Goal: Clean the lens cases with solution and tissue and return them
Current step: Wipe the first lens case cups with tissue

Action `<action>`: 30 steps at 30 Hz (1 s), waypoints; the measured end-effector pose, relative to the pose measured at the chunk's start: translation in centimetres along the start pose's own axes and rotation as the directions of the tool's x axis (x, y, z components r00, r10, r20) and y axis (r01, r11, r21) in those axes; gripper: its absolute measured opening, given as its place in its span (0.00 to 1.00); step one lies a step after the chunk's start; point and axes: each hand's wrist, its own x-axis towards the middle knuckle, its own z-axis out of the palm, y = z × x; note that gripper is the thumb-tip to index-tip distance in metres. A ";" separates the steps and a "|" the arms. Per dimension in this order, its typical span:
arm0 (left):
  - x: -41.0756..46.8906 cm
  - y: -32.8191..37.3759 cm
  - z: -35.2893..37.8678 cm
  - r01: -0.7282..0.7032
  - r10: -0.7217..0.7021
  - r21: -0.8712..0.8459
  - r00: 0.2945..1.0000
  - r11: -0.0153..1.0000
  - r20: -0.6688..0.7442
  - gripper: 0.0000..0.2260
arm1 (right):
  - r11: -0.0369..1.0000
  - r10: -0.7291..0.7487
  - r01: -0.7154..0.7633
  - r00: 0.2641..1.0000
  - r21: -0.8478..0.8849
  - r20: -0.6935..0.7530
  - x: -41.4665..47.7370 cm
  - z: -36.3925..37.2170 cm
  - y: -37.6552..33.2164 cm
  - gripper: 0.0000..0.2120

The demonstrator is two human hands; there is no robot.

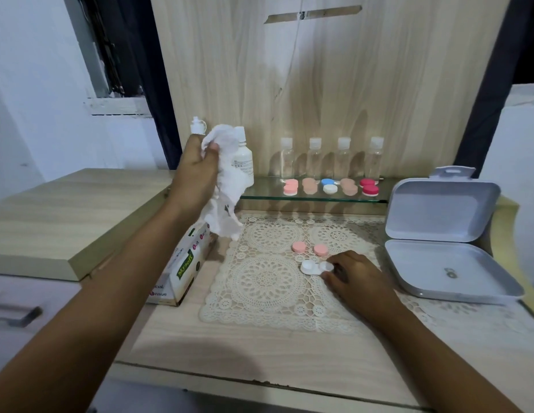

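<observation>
Currently, left hand (197,168) raised at about 10 o'clock from the centre of the lace doily (259,281), fingers and thumb closed round a crumpled white tissue (227,201); the tissue hangs down over the doily's far left corner. Right hand (355,275) low on the doily at 3 o'clock, fingers curled, thumb and fingertips pinching the right cup of the open white lens case (315,267). The case lies flat on the lace with both cups uncovered. 2 pink caps (300,247) sit on the doily at the case's 12 o'clock, side by side, just apart from it. Tissue box (185,263) at 9 o'clock, at the doily's left edge; touching or only beside it, cannot tell. Glass shelf (259,192) runs along the back at 12 o'clock. On it 5 closed cases (330,186) in a row, from 9 to 3 o'clock: pink, peach, blue-and-white, peach, red. Behind them 4 clear bottles (315,158) with white caps stand upright against the wood panel. White solution bottle (244,162) at the shelf's left end, partly hidden by the tissue; a second white nozzle (197,126) shows above the left hand's knuckles. Open white box (444,210) at 3 o'clock beyond the right hand, lid upright; a small item in its tray is too small to identify
</observation>
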 end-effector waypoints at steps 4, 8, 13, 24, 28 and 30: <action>-1.0 0.2 1.7 0.072 -0.061 -0.090 0.991 0.993 0.123 0.08 | 1.000 -0.003 0.003 1.000 -0.005 0.004 -0.1 0.0 0.0 0.12; -4.1 -1.9 4.2 0.195 -0.164 -0.077 0.941 0.978 0.297 0.14 | 1.000 -0.004 0.004 1.000 -0.004 0.005 0.0 0.0 0.0 0.12; -7.4 -5.4 6.1 0.073 -0.203 0.265 0.838 0.961 0.506 0.14 | 1.000 -0.005 0.005 1.000 0.001 0.003 -0.1 0.0 0.0 0.12; -7.5 -9.5 6.2 -0.377 -0.099 0.550 0.753 0.745 0.650 0.12 | 1.000 -0.014 0.014 1.000 0.001 -0.001 0.0 0.1 0.1 0.13; -7.3 -8.1 7.4 -0.285 0.022 0.380 0.823 0.880 0.568 0.07 | 1.000 -0.016 0.016 1.000 0.000 0.001 0.0 0.0 0.0 0.13; -7.1 -6.9 8.2 -0.191 0.018 0.257 0.833 0.947 0.553 0.03 | 1.000 -0.016 0.016 1.000 -0.003 0.000 0.0 -0.1 0.0 0.13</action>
